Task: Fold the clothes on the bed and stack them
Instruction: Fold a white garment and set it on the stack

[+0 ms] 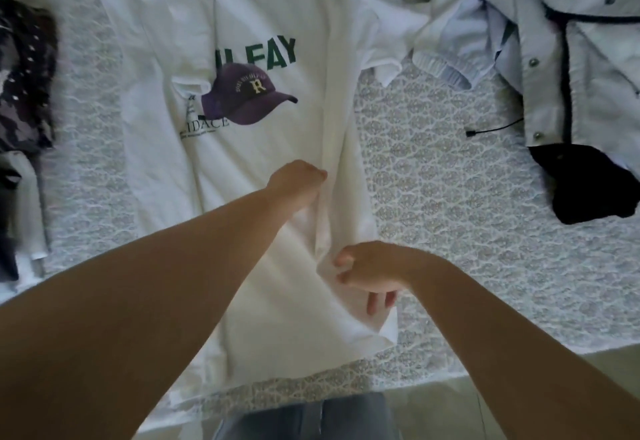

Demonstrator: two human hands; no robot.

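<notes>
Tee (249,169) lies flat, print up, mid-bed (450,197), its left side already folded in over the print; my left hand (298,180) is curled on the fabric at the long crease down the right side, and my right hand (367,273) pinches the same edge nearer the hem. Judging from that, I'm mid side-fold: next move calls for carrying that right edge across evenly, both hands together, then folding hem to collar. Unfolded jacket (571,59) waits at the right, dark patterned clothes (24,76) at the left.
</notes>
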